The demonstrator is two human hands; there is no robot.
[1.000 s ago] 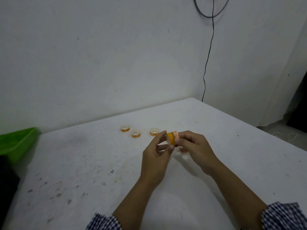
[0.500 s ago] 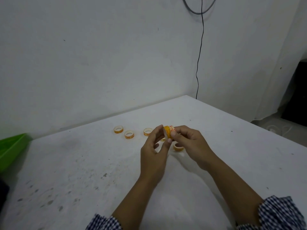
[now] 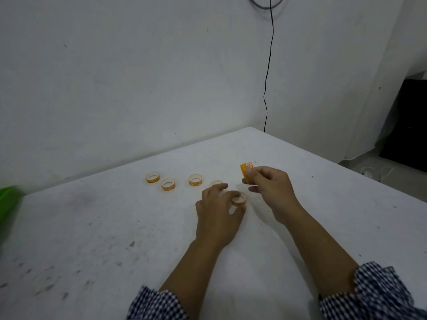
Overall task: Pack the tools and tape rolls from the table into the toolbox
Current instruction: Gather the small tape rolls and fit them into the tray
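Kid: Tape rolls sit on the white table (image 3: 92, 227). Three little orange ones make a row in the middle of the picture: one (image 3: 152, 177), then one (image 3: 168, 184), then one (image 3: 195, 180).

Friend: What are the hands doing?

Kid: The right hand (image 3: 270, 192) is up off the table, a bit right of the middle. It pinches a stack of orange tape rolls (image 3: 246, 172) between thumb and fingers.

Friend: And the other hand?

Kid: The left hand (image 3: 217, 215) is low, just below the row. Its fingers bend around a pale tape roll (image 3: 239, 200) lying on the table, touching it. I cannot tell if they squeeze it.

Friend: Any more?

Kid: One more pale roll (image 3: 215, 182) peeks out behind the left fingers.

Friend: Where is the box?

Kid: Something green (image 3: 9, 199) shows at the left edge. I cannot tell what it is.
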